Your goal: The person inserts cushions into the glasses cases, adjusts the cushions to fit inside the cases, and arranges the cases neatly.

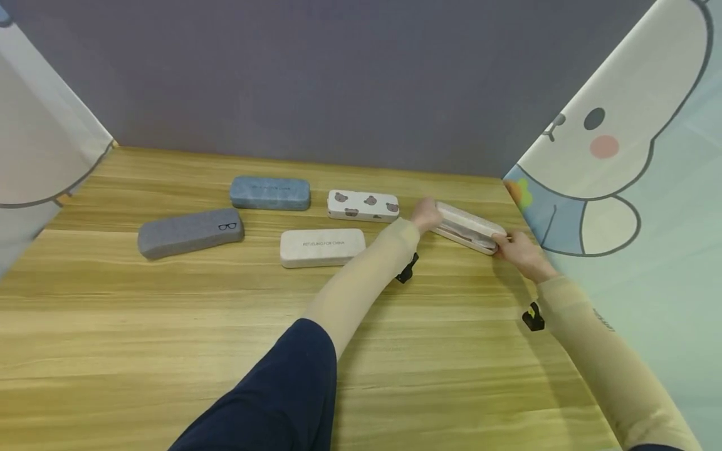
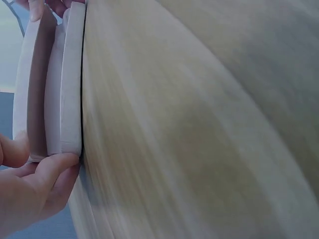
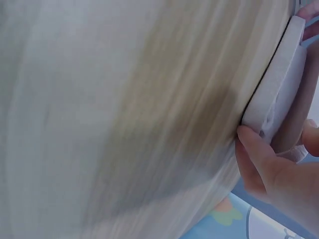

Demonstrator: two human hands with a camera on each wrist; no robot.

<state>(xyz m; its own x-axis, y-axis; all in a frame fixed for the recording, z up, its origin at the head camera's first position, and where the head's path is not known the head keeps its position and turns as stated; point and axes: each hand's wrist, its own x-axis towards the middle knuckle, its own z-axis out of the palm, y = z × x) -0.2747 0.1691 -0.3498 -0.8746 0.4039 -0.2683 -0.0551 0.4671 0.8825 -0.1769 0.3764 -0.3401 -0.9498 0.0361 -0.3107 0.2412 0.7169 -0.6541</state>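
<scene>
A white glasses case (image 1: 470,222) sits at the right of the table, its lid partly raised. My left hand (image 1: 427,216) grips its left end; in the left wrist view the thumb is on the lid and the fingers (image 2: 62,167) are at the base. At the other end, my right hand (image 1: 523,254) pinches the case the same way, fingertips at the base's corner in the right wrist view. Something pale (image 3: 294,82) shows in the gap between lid and base. Left of my left hand lies a white case with bear heads (image 1: 363,205).
A cream case with lettering (image 1: 316,248) lies below the bear-print one. Further left are a blue case (image 1: 269,193) and a grey case with a glasses drawing (image 1: 188,234). A dark panel (image 1: 316,81) closes the table's back, and a cartoon-printed cloth (image 1: 648,188) hangs at right.
</scene>
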